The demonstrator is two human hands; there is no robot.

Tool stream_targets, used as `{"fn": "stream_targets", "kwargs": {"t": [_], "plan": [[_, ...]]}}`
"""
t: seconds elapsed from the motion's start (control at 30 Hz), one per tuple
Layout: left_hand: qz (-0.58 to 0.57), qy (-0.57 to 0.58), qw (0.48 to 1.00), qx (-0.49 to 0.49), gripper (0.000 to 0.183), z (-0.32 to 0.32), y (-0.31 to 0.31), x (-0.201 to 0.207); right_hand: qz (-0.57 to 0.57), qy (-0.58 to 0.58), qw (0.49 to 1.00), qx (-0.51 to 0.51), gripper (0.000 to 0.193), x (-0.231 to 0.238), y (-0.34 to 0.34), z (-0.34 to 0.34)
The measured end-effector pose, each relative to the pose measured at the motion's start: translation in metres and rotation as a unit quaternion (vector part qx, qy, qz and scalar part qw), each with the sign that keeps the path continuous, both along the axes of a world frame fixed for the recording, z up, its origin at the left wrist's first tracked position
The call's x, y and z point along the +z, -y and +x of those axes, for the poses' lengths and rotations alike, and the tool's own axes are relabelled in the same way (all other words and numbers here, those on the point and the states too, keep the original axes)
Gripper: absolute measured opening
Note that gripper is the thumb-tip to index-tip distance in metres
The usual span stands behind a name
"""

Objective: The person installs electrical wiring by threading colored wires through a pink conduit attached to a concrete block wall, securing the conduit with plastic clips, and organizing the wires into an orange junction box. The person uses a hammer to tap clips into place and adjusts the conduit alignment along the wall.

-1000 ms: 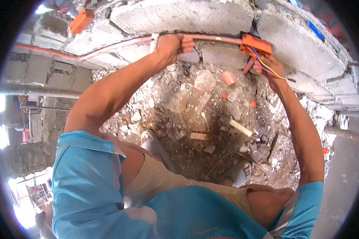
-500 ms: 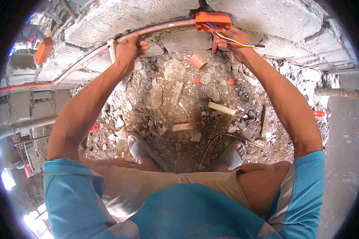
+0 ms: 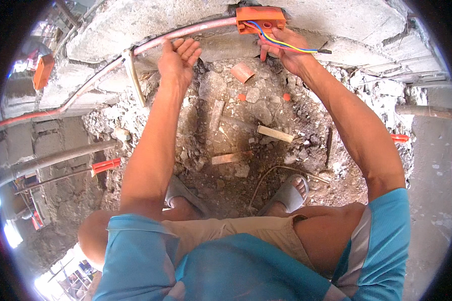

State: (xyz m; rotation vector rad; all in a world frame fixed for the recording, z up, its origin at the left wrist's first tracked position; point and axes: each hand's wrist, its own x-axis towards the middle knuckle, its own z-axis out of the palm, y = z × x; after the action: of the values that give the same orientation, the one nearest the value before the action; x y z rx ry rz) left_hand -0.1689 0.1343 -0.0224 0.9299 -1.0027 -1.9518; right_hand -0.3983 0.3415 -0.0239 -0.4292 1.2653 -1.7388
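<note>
One orange wiring box point(image 3: 260, 13) sits at upper centre, long axis roughly level, meeting the pinkish conduit point(image 3: 206, 27) that rises rightward past the left hand point(image 3: 177, 62), fingers loosely open; the right hand point(image 3: 294, 55) is nearer, fingers at its lower edge, grip unclear.

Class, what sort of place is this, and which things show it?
Probably a building site: a rough, grey concrete-block wall, an orange rectangular box with loose blue, yellow and red wires, and brown, rubble-strewn dirt ground.
</note>
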Motion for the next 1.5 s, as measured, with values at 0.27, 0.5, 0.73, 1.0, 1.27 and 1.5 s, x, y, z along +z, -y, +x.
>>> {"fn": "stream_targets", "kwargs": {"t": [0.27, 0.5, 0.73, 1.0, 1.27, 1.5], "plan": [[-0.065, 0.046, 0.989, -0.121, 0.047, -0.034, -0.056, -0.007, -0.023, 0.008, 1.000, -0.018, 0.029, -0.007, 0.002, 0.006], [-0.315, 0.122, 0.927, -0.166, 0.032, -0.068, -0.089, -0.001, -0.065, 0.023, 0.998, -0.003, 0.026, -0.033, 0.005, -0.010], [-0.223, 0.035, 0.970, -0.092, 0.024, -0.093, -0.083, -0.002, 0.008, -0.032, 0.999, 0.004, 0.033, -0.007, 0.003, 0.005], [-0.317, 0.146, 0.931, -0.106, 0.024, -0.083, -0.069, 0.000, 0.036, -0.045, 0.998, -0.017, 0.032, -0.008, 0.005, 0.003], [-0.175, 0.083, 0.961, -0.196, 0.023, -0.072, -0.053, 0.013, 0.062, -0.019, 0.996, -0.064, 0.024, -0.002, 0.017, 0.016], [-0.130, 0.110, 0.942, -0.290, 0.033, -0.070, -0.040, 0.032, 0.048, -0.017, 0.998, -0.045, 0.021, -0.010, 0.012, 0.008]]}}
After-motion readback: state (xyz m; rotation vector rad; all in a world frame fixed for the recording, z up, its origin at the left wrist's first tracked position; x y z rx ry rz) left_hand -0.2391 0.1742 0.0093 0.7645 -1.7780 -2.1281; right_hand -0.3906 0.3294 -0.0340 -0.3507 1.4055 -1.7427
